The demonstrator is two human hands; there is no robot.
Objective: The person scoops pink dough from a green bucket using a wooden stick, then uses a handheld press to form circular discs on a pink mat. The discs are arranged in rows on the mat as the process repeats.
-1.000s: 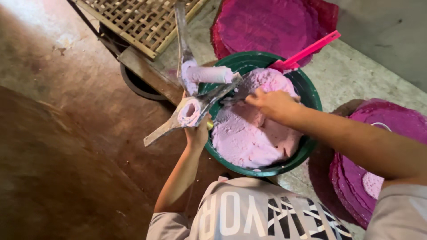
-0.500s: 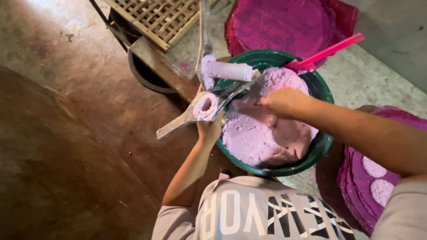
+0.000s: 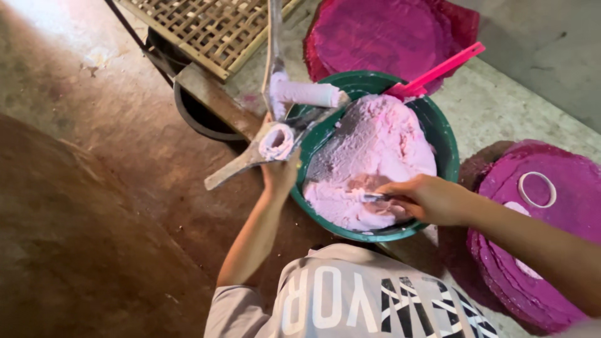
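Change since half a second ago: right hand (image 3: 432, 199) moved from the far rim of the green basin (image 3: 446, 145) down to its near side, now low over the pale pink paste (image 3: 375, 156). Left hand (image 3: 278, 174) much as before, raised at the basin's left rim.

Right hand: fingers curled shut round a small metal tool (image 3: 369, 197), tip pressed into the paste just left of the knuckles; forearm entering from the right, stretched leftward across the basin's near edge.

Left hand: closed round the stem of a metal press tool (image 3: 241, 164), arm bent up from the elbow, wrist directly below the tool. Small paste-coated cup (image 3: 276, 141) on top of the tool, just above the fingers; flat metal arm slanting down and left of the hand.

Hands apart, basin's near-left portion between them.

Above left hand: paste-smeared roller (image 3: 307, 94) lying across the basin's far-left rim, upright metal rod (image 3: 274, 37) rising from it.
Beyond right hand: pink plastic handle (image 3: 441, 67) leaning on the far rim.
Right of right forearm: stack of magenta discs (image 3: 551, 250), white ring (image 3: 537, 189) lying on top.
Far beyond both hands: second magenta stack (image 3: 382, 31); woven bamboo rack (image 3: 206, 28) to its left, dark tub (image 3: 200, 116) beneath.
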